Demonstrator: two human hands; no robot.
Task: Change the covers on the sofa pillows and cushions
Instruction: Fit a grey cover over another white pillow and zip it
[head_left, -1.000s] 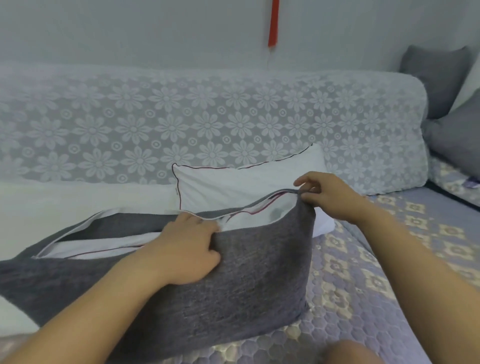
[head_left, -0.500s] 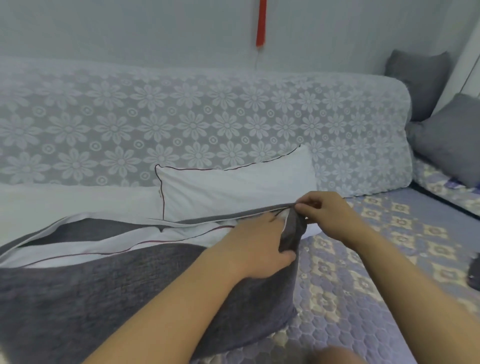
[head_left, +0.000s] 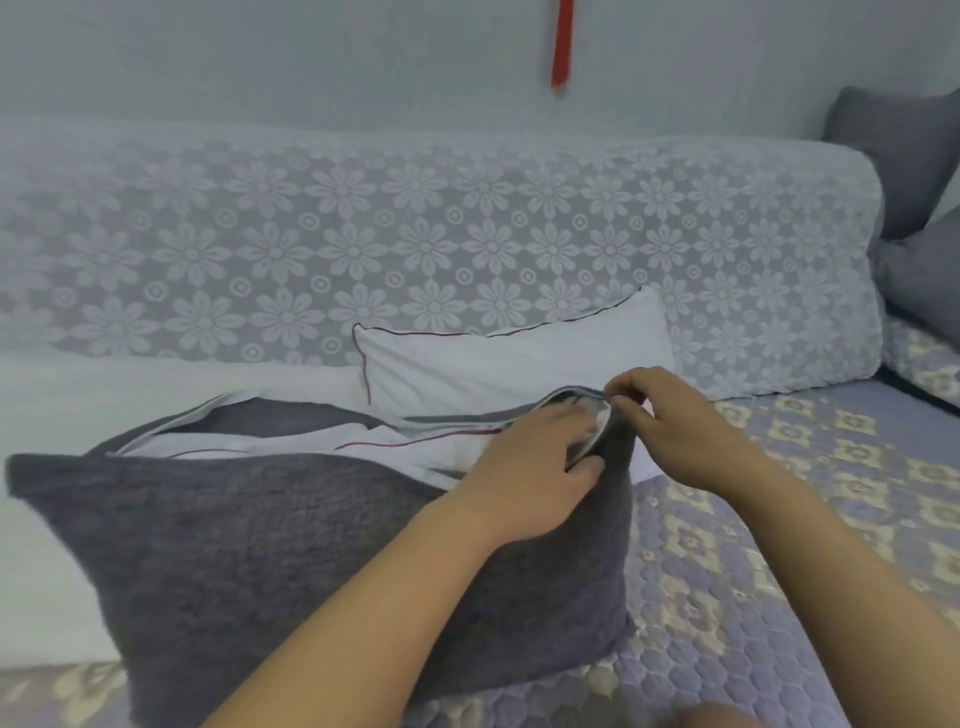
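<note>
A dark grey cushion cover (head_left: 291, 561) stands on the sofa seat with a white pillow insert (head_left: 291, 441) showing through its open top edge. My left hand (head_left: 535, 467) grips the cover's right top corner, thumb on the front face. My right hand (head_left: 670, 426) pinches the same corner's edge from the right, fingertips together at the seam. A second white pillow (head_left: 509, 364) with dark red piping leans against the backrest just behind.
The sofa backrest (head_left: 415, 234) wears a white floral lace cover. The seat (head_left: 779, 545) has a quilted lilac patterned pad. Two grey cushions (head_left: 914, 270) sit at the far right corner. White fabric (head_left: 47, 519) lies at the left. A red ribbon (head_left: 562, 41) hangs on the wall.
My left hand slid right along the cover's open edge to the right corner, meeting my right hand. The view shifted slightly right.
</note>
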